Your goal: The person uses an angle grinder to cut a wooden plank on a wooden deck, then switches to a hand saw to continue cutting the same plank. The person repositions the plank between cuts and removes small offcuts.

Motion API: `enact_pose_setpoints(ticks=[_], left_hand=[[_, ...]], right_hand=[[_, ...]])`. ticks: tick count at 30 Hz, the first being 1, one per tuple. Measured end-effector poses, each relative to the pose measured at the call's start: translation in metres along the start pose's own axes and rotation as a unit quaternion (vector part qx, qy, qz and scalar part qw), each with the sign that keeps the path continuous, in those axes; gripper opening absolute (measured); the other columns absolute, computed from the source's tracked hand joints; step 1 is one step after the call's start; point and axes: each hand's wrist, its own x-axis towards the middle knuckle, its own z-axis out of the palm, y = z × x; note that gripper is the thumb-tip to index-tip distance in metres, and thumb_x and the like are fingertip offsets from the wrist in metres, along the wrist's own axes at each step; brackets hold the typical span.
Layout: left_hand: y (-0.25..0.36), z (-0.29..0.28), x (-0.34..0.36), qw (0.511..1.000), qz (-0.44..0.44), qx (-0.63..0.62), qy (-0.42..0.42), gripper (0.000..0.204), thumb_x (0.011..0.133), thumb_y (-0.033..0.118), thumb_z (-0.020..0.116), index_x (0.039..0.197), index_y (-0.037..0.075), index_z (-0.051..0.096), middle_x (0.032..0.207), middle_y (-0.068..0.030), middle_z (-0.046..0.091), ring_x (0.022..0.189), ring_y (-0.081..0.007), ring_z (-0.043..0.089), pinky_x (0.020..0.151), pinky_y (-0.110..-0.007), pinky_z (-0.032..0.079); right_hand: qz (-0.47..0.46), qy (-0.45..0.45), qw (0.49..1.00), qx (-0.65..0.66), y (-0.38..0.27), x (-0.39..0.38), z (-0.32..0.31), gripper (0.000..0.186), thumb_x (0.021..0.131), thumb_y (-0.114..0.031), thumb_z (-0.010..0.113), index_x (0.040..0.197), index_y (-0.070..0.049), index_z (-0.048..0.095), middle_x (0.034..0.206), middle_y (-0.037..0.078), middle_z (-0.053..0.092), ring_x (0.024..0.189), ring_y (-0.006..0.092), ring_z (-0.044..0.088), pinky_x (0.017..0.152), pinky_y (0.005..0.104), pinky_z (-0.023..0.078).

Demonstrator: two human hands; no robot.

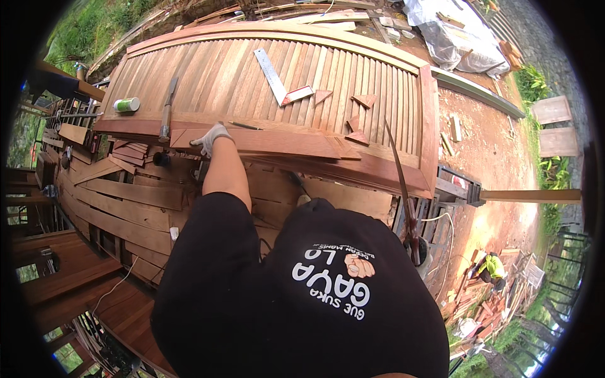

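Observation:
My left hand (215,137), in a pale work glove, is closed over a reddish wooden board (277,143) lying along the near edge of a slatted wooden panel (217,69). Low at my right side, my gloved right hand (424,255) is mostly hidden by my shirt. It grips the brown handle of a long, thin-looking handsaw (399,164), whose blade points up and away over the panel's right part. A pencil (244,126) lies just beyond my left hand. Left of it rests a chisel with a wooden handle (167,113).
On the panel are a metal try square (271,77), several triangular offcuts (363,100) and a green-and-white can (126,104). Loose planks (135,200) cover the ground below. A white sheet (435,31) covers a pile at the back right. Someone in yellow (493,267) is farther right.

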Motion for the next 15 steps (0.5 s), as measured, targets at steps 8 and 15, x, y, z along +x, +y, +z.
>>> enact_pose_setpoints(ticks=[8, 15], left_hand=[[-0.021, -0.035, 0.041, 0.936, 0.211, -0.269, 0.087, 0.123, 0.069, 0.037, 0.094, 0.158, 0.008, 0.014, 0.149, -0.0285, 0.045, 0.125, -0.0375, 0.059, 0.104, -0.049, 0.051], [0.071, -0.129, 0.017, 0.713, 0.472, -0.492, -0.167, 0.074, 0.076, 0.022, 0.092, 0.13, -0.005, 0.05, 0.111, -0.0184, 0.07, 0.102, -0.0256, 0.071, 0.09, -0.035, 0.059]], right_hand=[[0.048, 0.01, 0.999, 0.006, 0.008, -0.016, -0.015, 0.029, 0.085, -0.012, 0.07, 0.111, 0.001, 0.066, 0.086, 0.014, 0.074, 0.078, 0.0217, 0.074, 0.071, 0.0348, 0.057], [-0.077, 0.017, 0.996, -0.034, -0.024, -0.002, -0.014, 0.026, 0.089, -0.009, 0.067, 0.112, 0.002, 0.065, 0.086, 0.011, 0.072, 0.076, 0.0168, 0.07, 0.069, 0.0326, 0.056]])
